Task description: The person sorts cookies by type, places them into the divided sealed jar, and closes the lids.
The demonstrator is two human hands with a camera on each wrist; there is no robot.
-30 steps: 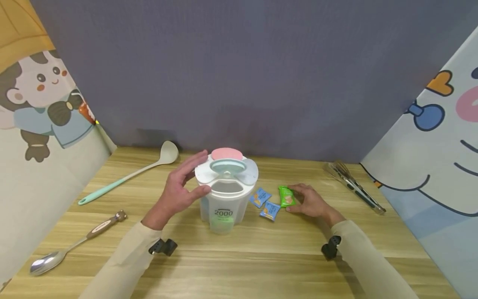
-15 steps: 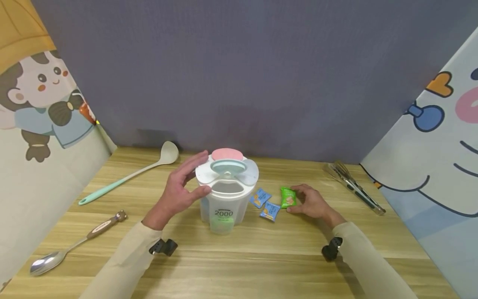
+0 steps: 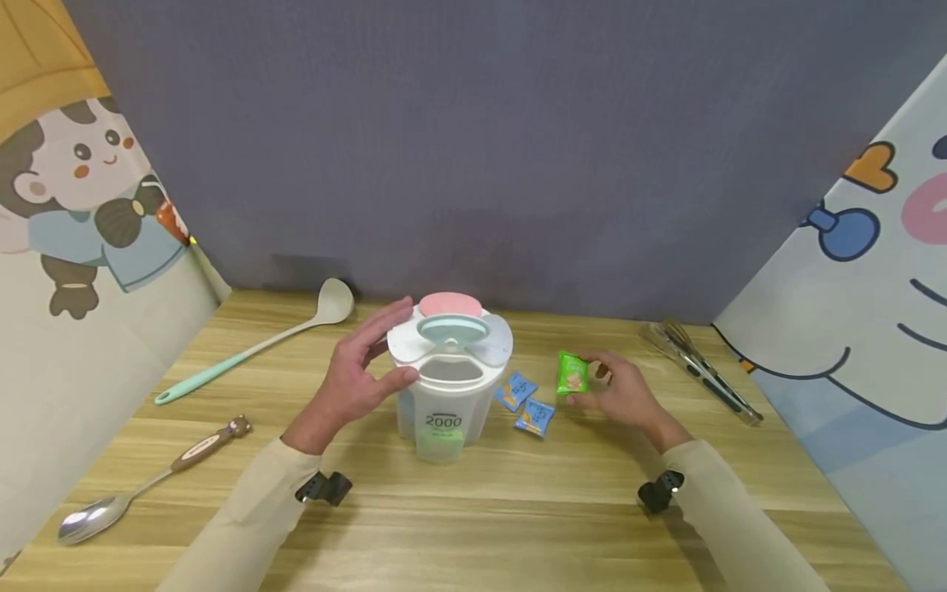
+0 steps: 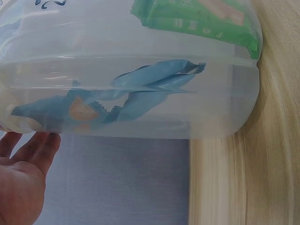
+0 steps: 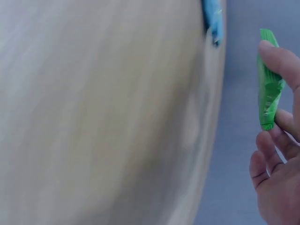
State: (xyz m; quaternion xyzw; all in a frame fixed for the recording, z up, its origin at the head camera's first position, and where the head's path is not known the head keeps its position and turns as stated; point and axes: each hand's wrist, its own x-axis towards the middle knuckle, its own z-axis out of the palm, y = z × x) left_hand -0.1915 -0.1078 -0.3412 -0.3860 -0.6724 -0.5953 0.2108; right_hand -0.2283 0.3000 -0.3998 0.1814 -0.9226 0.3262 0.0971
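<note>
In the head view a see-through storage container [image 3: 475,411] with a white lid [image 3: 405,341] stands on the table. Its mint-green flap [image 3: 453,329] is raised above a front opening; a pink flap [image 3: 450,304] lies behind. My left hand [image 3: 355,374] holds the container's left side, thumb near the front rim and fingers toward the back. Blue packets [image 4: 150,77] and a green one [image 4: 201,21] show through its wall. My right hand [image 3: 617,390] pinches a green snack packet [image 3: 572,374] between thumb and fingers, lifted off the table. Two blue snack packets [image 3: 515,390] lie between container and right hand.
At the back left lies a ladle [image 3: 281,333] with a mint handle. A metal spoon [image 3: 148,485] with a bear-tipped handle is at the front left. Tongs [image 3: 699,366] rest at the right, beside a patterned side panel. A grey panel [image 3: 518,164] closes the back.
My right hand has raised the green snack packet from the table, after shifting it slightly right. My left hand and the container have stayed in place.
</note>
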